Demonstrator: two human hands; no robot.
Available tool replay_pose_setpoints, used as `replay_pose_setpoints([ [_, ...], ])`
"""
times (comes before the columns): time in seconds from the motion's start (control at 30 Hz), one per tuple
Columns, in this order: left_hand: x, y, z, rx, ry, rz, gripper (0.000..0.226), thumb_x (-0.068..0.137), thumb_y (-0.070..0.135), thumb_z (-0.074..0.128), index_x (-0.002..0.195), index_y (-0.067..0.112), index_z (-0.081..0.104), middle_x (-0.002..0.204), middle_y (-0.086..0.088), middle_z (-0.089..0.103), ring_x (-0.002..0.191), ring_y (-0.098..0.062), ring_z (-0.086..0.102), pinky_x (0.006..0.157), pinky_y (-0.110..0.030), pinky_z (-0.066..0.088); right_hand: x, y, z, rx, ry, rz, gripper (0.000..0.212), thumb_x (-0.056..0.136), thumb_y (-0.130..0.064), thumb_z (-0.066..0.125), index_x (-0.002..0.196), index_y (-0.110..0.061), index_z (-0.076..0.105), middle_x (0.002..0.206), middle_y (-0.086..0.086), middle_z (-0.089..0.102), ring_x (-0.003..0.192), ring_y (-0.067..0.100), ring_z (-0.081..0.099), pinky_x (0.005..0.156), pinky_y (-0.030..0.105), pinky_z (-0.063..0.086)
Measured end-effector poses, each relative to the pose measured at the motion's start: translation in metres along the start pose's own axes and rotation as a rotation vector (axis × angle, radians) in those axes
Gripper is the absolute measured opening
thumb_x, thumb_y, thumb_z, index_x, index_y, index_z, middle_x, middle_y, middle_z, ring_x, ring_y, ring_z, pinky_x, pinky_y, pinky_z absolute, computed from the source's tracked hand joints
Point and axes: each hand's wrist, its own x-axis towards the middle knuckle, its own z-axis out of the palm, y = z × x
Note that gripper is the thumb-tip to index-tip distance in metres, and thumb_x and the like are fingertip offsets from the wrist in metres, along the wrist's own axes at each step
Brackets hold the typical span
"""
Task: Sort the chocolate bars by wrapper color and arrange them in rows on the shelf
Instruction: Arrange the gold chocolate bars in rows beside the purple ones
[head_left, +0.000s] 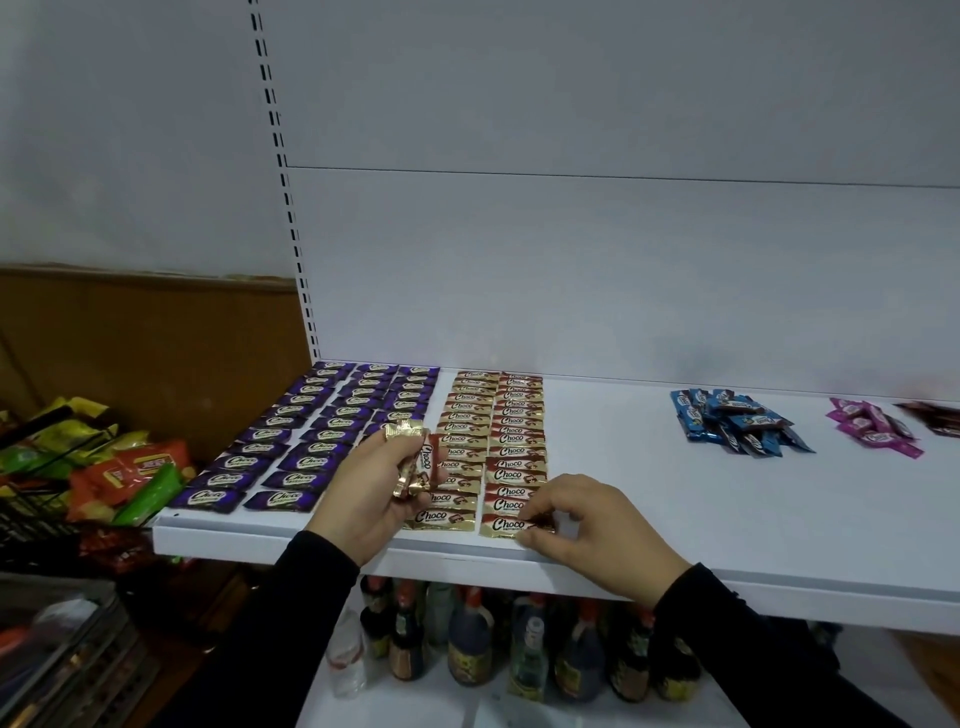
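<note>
Gold bars: two rows on the shelf, right of the purple bars; front bar lies at the shelf edge.
Handling: probably light, thin, slippery foil; best pinched at a crimped end.
Left hand: raised, palm up, fingers curled round a small bunch of gold bars.
Right hand: low, palm down, fingertips pinching the front bar's right end.
Unsorted: blue pile and pink pile, well apart to the right.
</note>
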Motion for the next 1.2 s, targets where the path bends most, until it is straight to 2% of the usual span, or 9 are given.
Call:
replay_pose_setpoints([
  [0.1, 0.0, -0.001, 0.0, 0.007, 0.004, 0.001, 0.01, 0.102, 0.011, 0.052, 0.106, 0.008, 0.06, 0.083, -0.013, 0.076, 0.064, -0.021, 0.066, 0.041, -0.021, 0.043, -0.001, 0.001, 0.001, 0.0, 0.011, 0.003, 0.02, 0.083, -0.039, 0.074, 0.1, -0.028, 0.075, 0.1, -0.02, 0.064, 0.1, -0.004, 0.053, 0.087, 0.01, 0.04],
  [0.37, 0.0, -0.004, 0.0, 0.037, -0.017, 0.005, 0.009, 0.102, 0.01, 0.051, 0.106, 0.009, 0.059, 0.086, -0.014, 0.074, 0.065, -0.021, 0.065, 0.043, -0.022, 0.043, 0.001, 0.0, 0.003, 0.004, 0.011, 0.014, 0.021, 0.083, -0.04, 0.074, 0.101, -0.028, 0.075, 0.096, -0.029, 0.057, 0.103, -0.006, 0.049, 0.088, 0.007, 0.036],
  [0.47, 0.001, -0.004, 0.0, 0.03, -0.026, 0.002, 0.01, 0.101, 0.01, 0.051, 0.107, 0.007, 0.059, 0.086, -0.014, 0.075, 0.066, -0.022, 0.066, 0.042, -0.023, 0.044, -0.001, 0.001, 0.003, 0.046, 0.033, 0.03, 0.019, 0.082, -0.04, 0.075, 0.098, -0.03, 0.076, 0.098, -0.026, 0.061, 0.102, -0.005, 0.053, 0.089, 0.01, 0.039],
  [0.6, 0.001, -0.002, 0.005, 0.027, -0.085, -0.029, 0.019, 0.098, -0.002, 0.047, 0.109, 0.007, 0.059, 0.096, -0.018, 0.073, 0.076, -0.026, 0.067, 0.049, -0.026, 0.049, 0.001, -0.001, -0.002, 0.178, 0.146, 0.093, 0.008, 0.084, -0.035, 0.074, 0.091, -0.031, 0.076, 0.094, -0.019, 0.067, 0.093, -0.003, 0.058, 0.074, 0.009, 0.04],
  [0.7, 0.005, -0.001, 0.014, 0.063, -0.166, -0.059, 0.027, 0.096, -0.01, 0.047, 0.114, 0.006, 0.059, 0.109, -0.022, 0.071, 0.087, -0.03, 0.068, 0.051, -0.027, 0.053, 0.008, -0.002, -0.013, 0.264, 0.214, 0.163, 0.004, 0.087, -0.036, 0.07, 0.088, -0.034, 0.073, 0.091, -0.018, 0.068, 0.087, -0.001, 0.06, 0.072, 0.016, 0.046],
  [0.77, 0.008, -0.001, 0.023, 0.092, -0.21, -0.064, 0.027, 0.096, -0.01, 0.052, 0.116, 0.005, 0.059, 0.107, -0.021, 0.073, 0.087, -0.029, 0.07, 0.051, -0.026, 0.055, 0.016, 0.0, -0.021, 0.301, 0.226, 0.194, 0.006, 0.089, -0.037, 0.067, 0.09, -0.034, 0.072, 0.093, -0.017, 0.07, 0.087, 0.0, 0.062, 0.075, 0.02, 0.05],
  [0.87, 0.014, -0.002, 0.039, 0.1, -0.298, -0.036, 0.029, 0.094, -0.008, 0.057, 0.118, 0.008, 0.061, 0.105, -0.015, 0.076, 0.083, -0.025, 0.072, 0.055, -0.026, 0.058, 0.029, 0.004, -0.032, 0.404, 0.254, 0.229, 0.01, 0.09, -0.036, 0.065, 0.096, -0.031, 0.072, 0.094, -0.016, 0.072, 0.089, 0.001, 0.065, 0.077, 0.019, 0.05],
  [1.03, 0.031, 0.0, 0.063, 0.149, -0.422, 0.011, 0.031, 0.093, -0.006, 0.06, 0.119, 0.011, 0.063, 0.108, -0.014, 0.074, 0.09, -0.027, 0.071, 0.064, -0.028, 0.06, 0.053, 0.004, -0.046, 0.615, 0.206, 0.316, 0.017, 0.09, -0.037, 0.065, 0.103, -0.027, 0.069, 0.095, -0.005, 0.072, 0.084, 0.008, 0.069, 0.065, 0.017, 0.05],
  [1.2, 0.053, 0.009, 0.081, 0.15, -0.436, 0.023, 0.026, 0.095, -0.005, 0.057, 0.117, 0.009, 0.063, 0.098, -0.009, 0.076, 0.08, -0.021, 0.074, 0.066, -0.03, 0.062, 0.08, 0.016, -0.054, 0.809, 0.173, 0.391, 0.019, 0.087, -0.018, 0.072, 0.105, -0.013, 0.067, 0.085, 0.005, 0.071, 0.07, 0.01, 0.066, 0.061, 0.02, 0.048],
])
